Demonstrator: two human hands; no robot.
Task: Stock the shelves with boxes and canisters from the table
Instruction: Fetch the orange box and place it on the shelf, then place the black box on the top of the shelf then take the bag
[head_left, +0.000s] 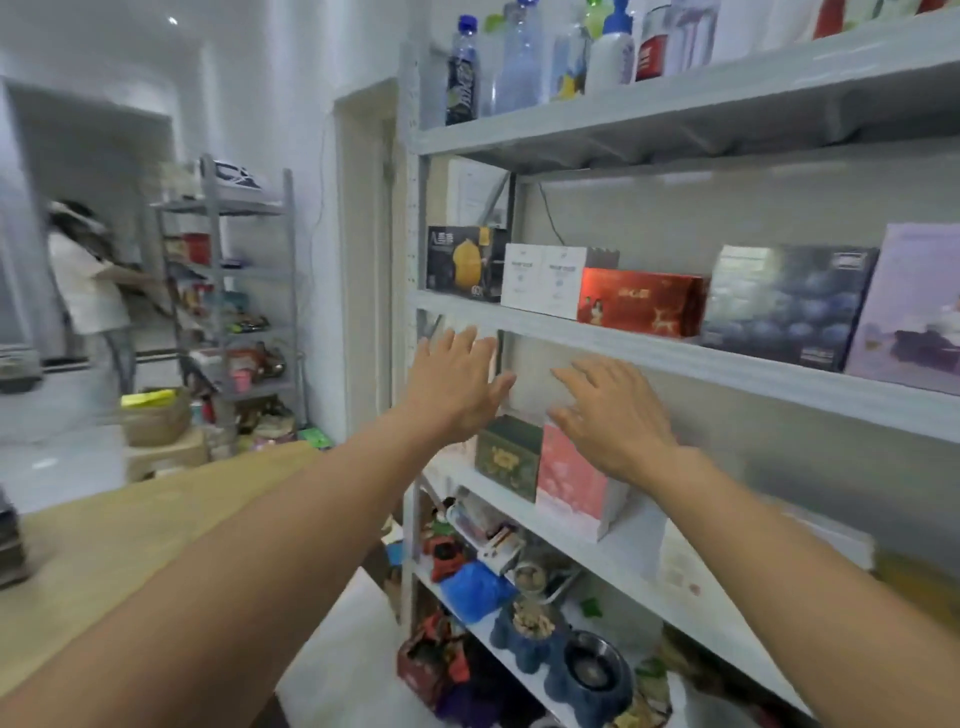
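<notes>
Both my arms reach toward the grey shelf unit (675, 358). My left hand (457, 384) is open with fingers spread, just below the edge of the middle shelf. My right hand (608, 410) is open too, hovering above a pink box (569, 480) and a dark green box (506, 457) standing side by side on the lower shelf. Neither hand holds anything. The middle shelf carries a black box with a yellow fruit (465, 262), a white box (543, 280), a red box (641, 301), a dark blue box (787, 306) and a lilac box (914, 312).
Bottles (519, 57) line the top shelf. Lower shelves hold a blue bag (475, 590), jars and a pet bowl (589, 670). The wooden table (119, 540) lies at my left. A person (88, 291) stands at another shelf rack (234, 312) in the back left.
</notes>
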